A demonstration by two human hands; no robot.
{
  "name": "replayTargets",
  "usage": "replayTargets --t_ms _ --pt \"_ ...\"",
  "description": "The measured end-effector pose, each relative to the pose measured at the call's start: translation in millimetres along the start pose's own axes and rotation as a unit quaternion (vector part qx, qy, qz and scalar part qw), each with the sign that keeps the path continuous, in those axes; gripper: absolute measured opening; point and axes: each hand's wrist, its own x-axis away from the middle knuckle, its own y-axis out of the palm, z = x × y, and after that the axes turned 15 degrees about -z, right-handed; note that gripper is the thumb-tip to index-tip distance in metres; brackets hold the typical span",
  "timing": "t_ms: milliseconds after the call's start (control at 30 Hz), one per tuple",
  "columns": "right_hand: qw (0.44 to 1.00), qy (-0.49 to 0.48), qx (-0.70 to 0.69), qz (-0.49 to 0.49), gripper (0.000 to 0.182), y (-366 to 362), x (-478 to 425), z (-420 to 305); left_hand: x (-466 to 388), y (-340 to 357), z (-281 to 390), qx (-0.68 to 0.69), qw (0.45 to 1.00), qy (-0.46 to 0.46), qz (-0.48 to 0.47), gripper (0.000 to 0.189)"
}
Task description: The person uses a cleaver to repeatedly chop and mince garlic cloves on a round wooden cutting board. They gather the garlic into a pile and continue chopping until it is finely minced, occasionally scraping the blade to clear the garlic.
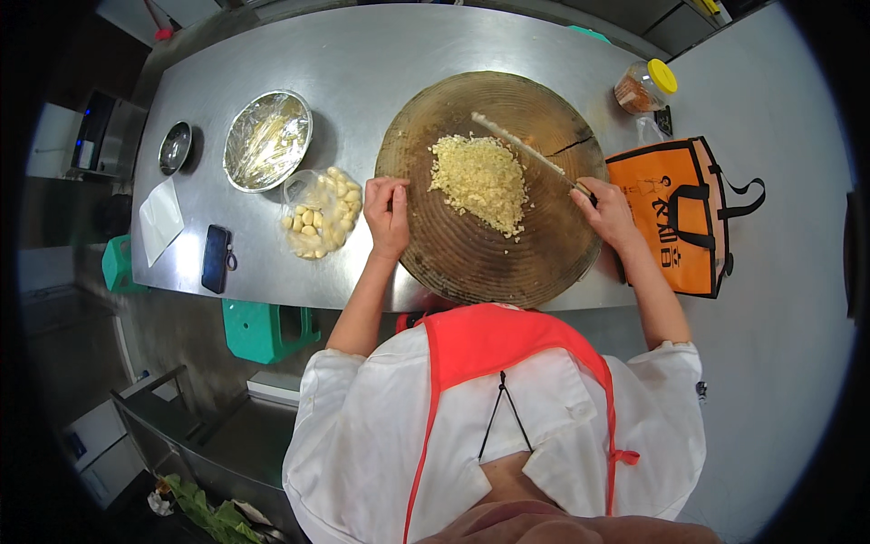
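Note:
A round wooden chopping block lies before me on the steel table. A heap of minced garlic covers its middle, with loose bits around it. My right hand grips the handle of a kitchen knife at the block's right side. The blade is seen nearly edge-on, slants up to the left past the heap, and has garlic bits stuck along it. At the block's left rim rests my left hand, its fingers curled in and no object visible in them. Just left of that hand is a clear plastic bag of peeled garlic cloves.
On the steel table stand a film-covered metal bowl, a small metal bowl, a phone and white paper. An orange bag and yellow-lidded jar are at right. A green stool stands below the edge.

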Motion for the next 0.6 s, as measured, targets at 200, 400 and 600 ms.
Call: replayTargets --t_ms 200,400,600 --pt "0.992 0.127 -0.002 0.025 0.029 32 13 -29 -48 3 -19 -0.127 0.989 0.002 -0.074 0.044" --pt "0.988 0.107 -0.107 0.024 0.030 49 40 -65 -67 15 -25 -0.228 0.949 -0.044 -0.212 0.063" --pt "0.963 0.171 -0.151 0.143 0.032 67 57 -70 -62 7 14 -0.062 0.964 0.048 -0.253 0.061"
